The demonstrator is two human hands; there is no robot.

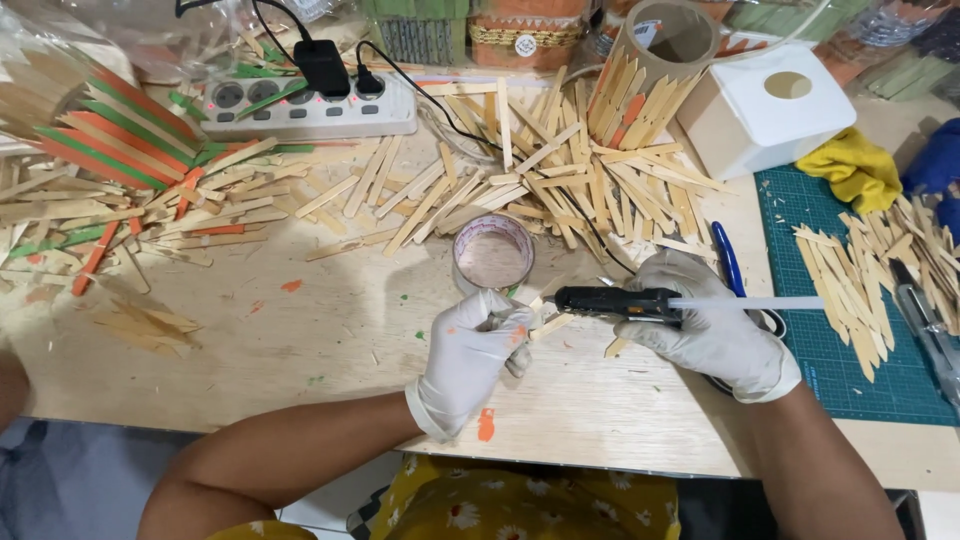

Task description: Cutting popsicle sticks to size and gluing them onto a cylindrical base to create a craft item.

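My left hand point(478, 345), in a white glove, pinches a small piece made of short wooden sticks point(537, 318) near the table's front middle. My right hand point(712, 330), also gloved, grips a black glue gun point(618, 301) with a white glue stick point(745, 302) poking out of its back. The gun's nozzle points left and touches the wooden piece. A roll of clear tape point(492, 252) stands just behind my left hand.
Heaps of plain wooden sticks point(560, 165) cover the back of the wooden table point(330, 330); orange and green ones point(110, 140) lie at left. A power strip point(310, 105), white box point(768, 105), green cutting mat point(850, 370), yellow cloth point(858, 168) and blue-handled scissors point(728, 258) surround them.
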